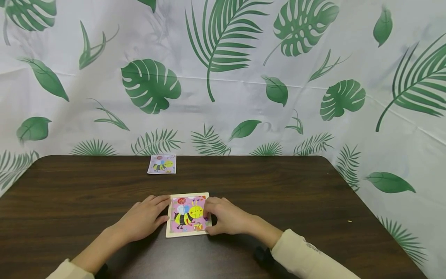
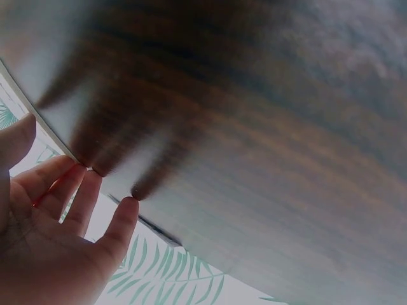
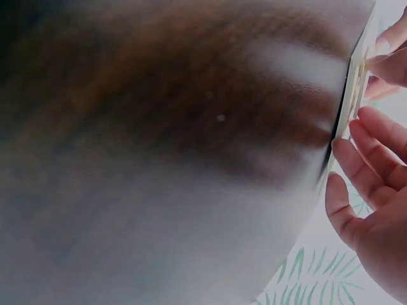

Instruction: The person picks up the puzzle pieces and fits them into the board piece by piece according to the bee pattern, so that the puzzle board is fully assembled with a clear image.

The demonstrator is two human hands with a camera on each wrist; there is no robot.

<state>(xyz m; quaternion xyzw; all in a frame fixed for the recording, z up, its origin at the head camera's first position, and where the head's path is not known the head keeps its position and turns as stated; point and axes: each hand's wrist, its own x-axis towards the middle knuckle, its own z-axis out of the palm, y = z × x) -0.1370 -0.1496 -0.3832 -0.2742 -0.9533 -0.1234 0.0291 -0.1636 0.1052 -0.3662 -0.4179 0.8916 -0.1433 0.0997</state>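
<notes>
A square jigsaw puzzle in a pale wooden frame lies on the dark table, showing a yellow-and-black bee on pink. Along its left edge rests my left hand, with fingers extended and fingertips touching the frame. My right hand holds the puzzle's right side, fingers bent over the pieces and thumb at the lower right corner. Part of the bee picture is hidden under those fingers. Both the left wrist view, with my left hand, and the right wrist view, with my right hand, show fingertips near the tabletop.
A small card with the same bee picture lies near the table's back edge. Behind the table hangs a white cloth printed with green leaves. A tiny yellowish speck lies at the right.
</notes>
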